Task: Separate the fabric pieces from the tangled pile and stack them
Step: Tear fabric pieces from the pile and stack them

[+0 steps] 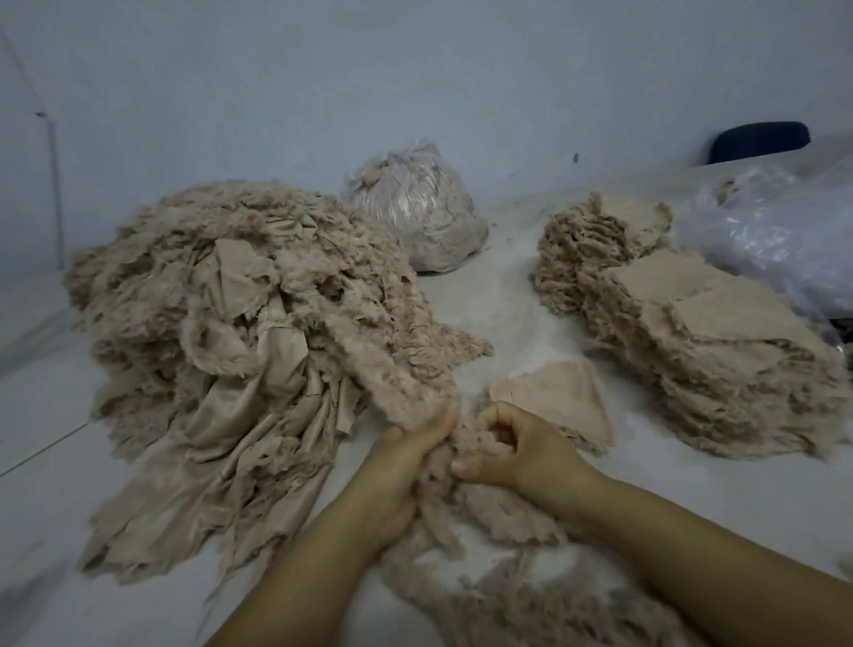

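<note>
Hands at centre: left hand (401,472) and right hand (515,449) both grip a fuzzy fabric strip (482,514) trailing from the tangled pile (237,309); stack (693,331) lies right.

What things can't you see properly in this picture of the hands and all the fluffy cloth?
Head view only:
- How many pieces the left hand and right hand grip: the fluffy strip is bunched between them.
- The strip's near end: cut off by the bottom edge.
- Contents of the clear bag on the right: hidden by glare and crumpled plastic.
- The dark blue object at the wall: mostly hidden behind that bag.
</note>
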A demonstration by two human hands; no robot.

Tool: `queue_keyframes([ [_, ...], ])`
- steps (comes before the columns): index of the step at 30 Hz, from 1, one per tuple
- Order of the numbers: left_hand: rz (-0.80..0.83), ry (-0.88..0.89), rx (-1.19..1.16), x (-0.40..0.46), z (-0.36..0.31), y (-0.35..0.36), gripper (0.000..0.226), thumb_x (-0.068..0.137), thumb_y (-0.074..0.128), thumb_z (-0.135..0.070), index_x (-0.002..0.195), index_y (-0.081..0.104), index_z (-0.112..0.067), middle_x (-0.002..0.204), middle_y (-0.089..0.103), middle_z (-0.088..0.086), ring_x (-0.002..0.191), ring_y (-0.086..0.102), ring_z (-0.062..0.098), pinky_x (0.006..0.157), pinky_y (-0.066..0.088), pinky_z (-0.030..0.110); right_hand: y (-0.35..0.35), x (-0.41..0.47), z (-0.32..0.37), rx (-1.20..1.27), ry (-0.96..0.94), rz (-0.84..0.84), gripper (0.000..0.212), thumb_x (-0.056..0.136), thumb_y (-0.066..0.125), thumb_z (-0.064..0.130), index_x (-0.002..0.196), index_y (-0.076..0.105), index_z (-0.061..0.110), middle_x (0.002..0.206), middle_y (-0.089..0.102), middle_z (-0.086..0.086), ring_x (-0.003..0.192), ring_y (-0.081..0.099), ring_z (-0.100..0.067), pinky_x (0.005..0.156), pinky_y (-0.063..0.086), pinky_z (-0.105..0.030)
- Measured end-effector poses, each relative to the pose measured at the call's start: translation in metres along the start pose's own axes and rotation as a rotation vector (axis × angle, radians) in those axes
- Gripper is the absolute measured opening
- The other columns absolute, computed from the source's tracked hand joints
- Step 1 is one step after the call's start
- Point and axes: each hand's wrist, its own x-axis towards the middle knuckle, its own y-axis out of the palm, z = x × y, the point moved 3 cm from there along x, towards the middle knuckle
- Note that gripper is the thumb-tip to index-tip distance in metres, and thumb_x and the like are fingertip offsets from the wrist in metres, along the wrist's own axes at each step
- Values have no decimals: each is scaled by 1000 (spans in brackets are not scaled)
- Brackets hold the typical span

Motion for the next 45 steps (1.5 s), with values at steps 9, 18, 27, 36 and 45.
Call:
queue_keyframes([
  [9, -679, 206, 82, 20, -11, -64, 29, 93, 55, -40, 84, 59, -13, 46, 49, -2, 31, 40, 9, 34, 31, 14, -33, -4, 1, 233, 219, 11, 38, 59, 79, 32, 83, 62, 8, 69, 68, -7, 57, 64, -16, 54, 52, -23],
  [18, 157, 133, 108, 12, 18, -1, 44, 67, 83, -27, 105, 66, -13, 103, 71, 14, 95, 69, 28, 74, 56, 31, -18, -1, -4, 454, 25, -46, 49, 69, 76, 13, 114, 57, 9, 108, 70, -18, 95, 69, -30, 82, 57, -40],
  [27, -484, 751, 896, 1, -7, -3, 39, 74, 73, -47, 91, 51, -20, 96, 49, -4, 77, 46, 0, 68, 39, 10, -36, -2, 1, -97, -161, -591, 24, 84, 72, 21, 96, 52, 26, 100, 57, 9, 95, 54, -3, 80, 42, -12],
  [36, 43, -10, -224, 17, 13, 31, 22, 89, 54, -13, 92, 66, 5, 78, 69, 21, 60, 68, 23, 50, 56, 27, -5, -13, 3, -78, -325, -128, 45, 98, 42, 1, 125, 40, 37, 109, 64, 18, 99, 65, 1, 85, 51, -16],
  [45, -163, 143, -13, 21, 22, 38, 13, 89, 58, -5, 99, 65, 1, 89, 72, 19, 79, 71, 28, 69, 58, 35, -34, 2, -12, 284, -15, -410, 21, 93, 61, 17, 81, 56, 0, 70, 57, -16, 61, 58, -30, 59, 51, -35],
])
